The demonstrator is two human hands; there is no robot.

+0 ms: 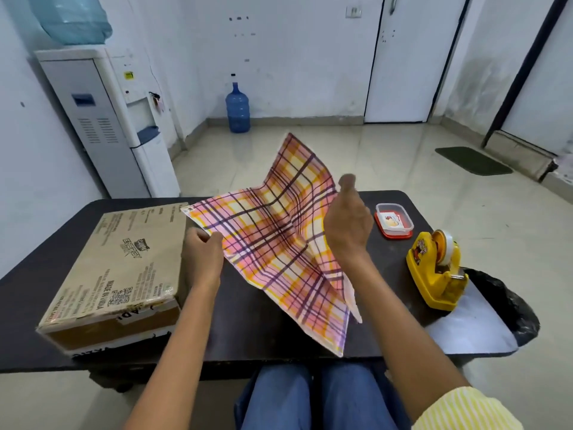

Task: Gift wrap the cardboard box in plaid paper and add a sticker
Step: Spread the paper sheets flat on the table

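A sheet of pink, yellow and purple plaid paper (273,237) hangs creased and partly unfolded above the middle of the dark table (279,330). My left hand (201,259) pinches its left edge. My right hand (347,225) grips its right side, thumb up, and lifts it. The far corner of the sheet stands up in the air. The flat printed cardboard box (121,268) lies on the table's left part, just left of my left hand. A small clear container with a red base (393,220), holding a sticker, sits at the table's right back.
A yellow tape dispenser (437,271) stands on the table's right, beside a white sheet (474,327) over black plastic. A water cooler (108,119) and a blue water jug (237,108) stand on the floor beyond. My blue-trousered legs are under the near edge.
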